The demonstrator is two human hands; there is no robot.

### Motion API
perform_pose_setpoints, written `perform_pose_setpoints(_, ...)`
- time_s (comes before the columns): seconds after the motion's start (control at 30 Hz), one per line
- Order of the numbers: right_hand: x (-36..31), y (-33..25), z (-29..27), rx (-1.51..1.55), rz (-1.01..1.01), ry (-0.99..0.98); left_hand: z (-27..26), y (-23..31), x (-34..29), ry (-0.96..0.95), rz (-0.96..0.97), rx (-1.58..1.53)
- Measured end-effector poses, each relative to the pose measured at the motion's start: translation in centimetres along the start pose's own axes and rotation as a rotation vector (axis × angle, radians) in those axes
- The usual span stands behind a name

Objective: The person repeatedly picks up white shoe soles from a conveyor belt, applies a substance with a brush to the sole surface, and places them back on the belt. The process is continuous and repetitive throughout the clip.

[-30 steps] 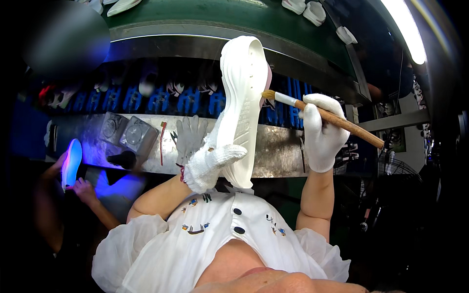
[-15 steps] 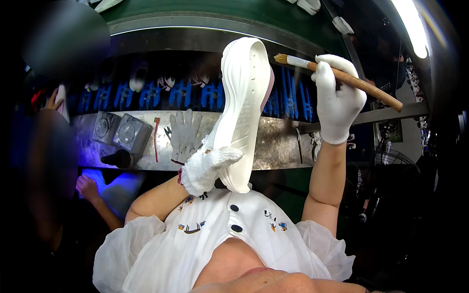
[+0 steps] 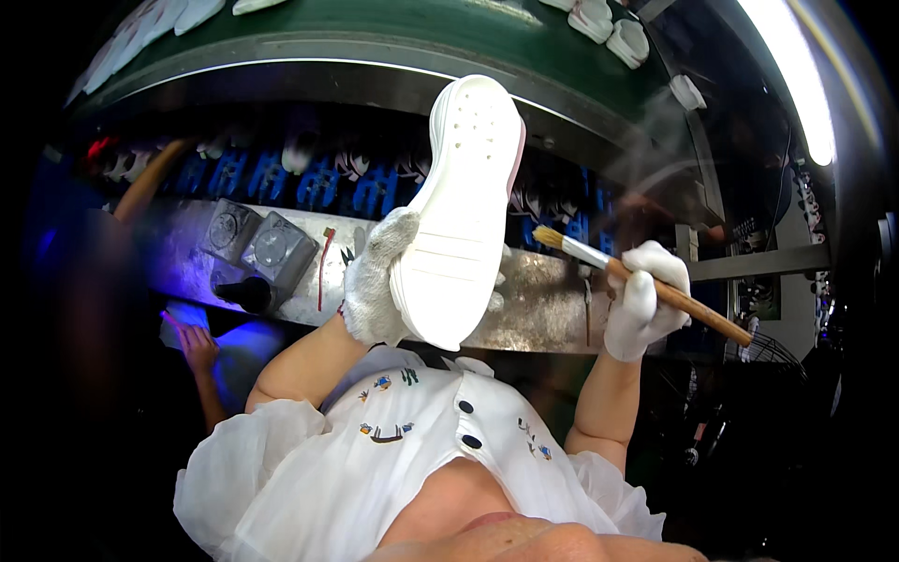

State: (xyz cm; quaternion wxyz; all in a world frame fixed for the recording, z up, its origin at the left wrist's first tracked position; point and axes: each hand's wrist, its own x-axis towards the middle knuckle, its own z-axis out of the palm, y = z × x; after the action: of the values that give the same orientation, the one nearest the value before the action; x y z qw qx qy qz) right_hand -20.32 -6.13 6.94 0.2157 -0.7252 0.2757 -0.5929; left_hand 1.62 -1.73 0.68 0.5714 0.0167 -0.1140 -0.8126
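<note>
A white shoe sole stands raised in front of me, its broad face with small holes and cross lines turned toward me. My left hand, in a knitted glove, grips its lower part, thumb along the left edge and fingertips showing at the right edge. A pinkish surface shows along the sole's upper right edge. In a white glove, my right hand is closed round the wooden handle of a flat paintbrush. The tan bristles point up and left, a short way right of the sole and apart from it.
Beneath my hands runs a metal bench with two grey boxes and a red-handled brush. Blue clamps line the rack beyond. White shoe parts lie on a green belt. Another person's hand is at left.
My left hand has turned the sole so its broad face shows more, and has shifted its grip. My right hand has lowered with the paintbrush. The view has tilted.
</note>
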Motion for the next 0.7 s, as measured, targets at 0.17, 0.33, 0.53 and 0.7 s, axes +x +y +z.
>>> perform_pose_setpoints(0.17,-0.4,0.0,-1.4,0.064,0.151,0.213,2.2,7.3,3.4,-0.212,0.111,0.366)
perform_pose_setpoints(0.33,-1.4,1.4,-1.2,0.056,0.342,0.267,2.8,16.7,10.6,0.06,0.508,-0.087)
perform_pose_setpoints(0.53,-3.8,3.0,-2.2,0.088,0.455,0.347,3.4,14.5,18.8,0.158,0.188,0.568)
perform_pose_setpoints(0.7,-6.7,3.9,-2.2,0.05,0.536,0.433,4.1,15.0,32.1,0.516,0.435,1.726)
